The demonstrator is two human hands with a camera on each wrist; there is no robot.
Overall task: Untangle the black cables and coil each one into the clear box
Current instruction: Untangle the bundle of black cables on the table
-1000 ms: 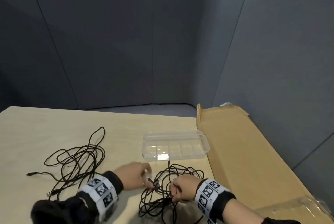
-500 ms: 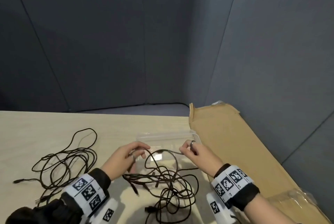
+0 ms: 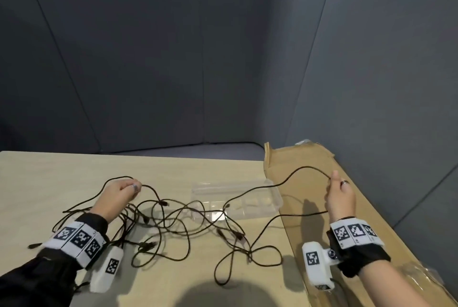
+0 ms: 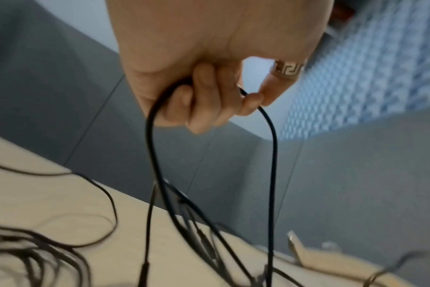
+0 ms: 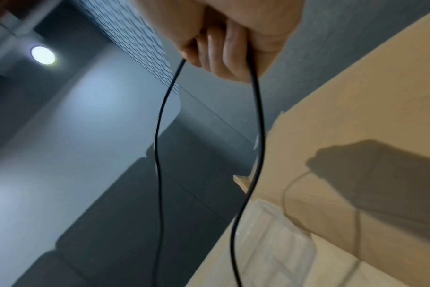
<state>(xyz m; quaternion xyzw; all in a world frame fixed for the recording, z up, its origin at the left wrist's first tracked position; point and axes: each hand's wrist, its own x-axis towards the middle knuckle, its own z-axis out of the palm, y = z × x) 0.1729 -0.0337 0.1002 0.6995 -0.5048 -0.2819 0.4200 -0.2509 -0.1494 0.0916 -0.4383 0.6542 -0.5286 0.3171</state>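
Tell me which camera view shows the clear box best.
The head view: the whole clear box lies on the table beside the cardboard sheet, black cables crossing it. The right wrist view catches only a blurred part of it low down; the left wrist view shows no clear sign of it.

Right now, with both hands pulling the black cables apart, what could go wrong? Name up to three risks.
1. The tangle between the left hand and right hand may tighten into knots if pulled wider.
2. Strands cross the clear box; more pulling could drag or tip it.
3. Plugs caught in the loops could snag and strain the cables.
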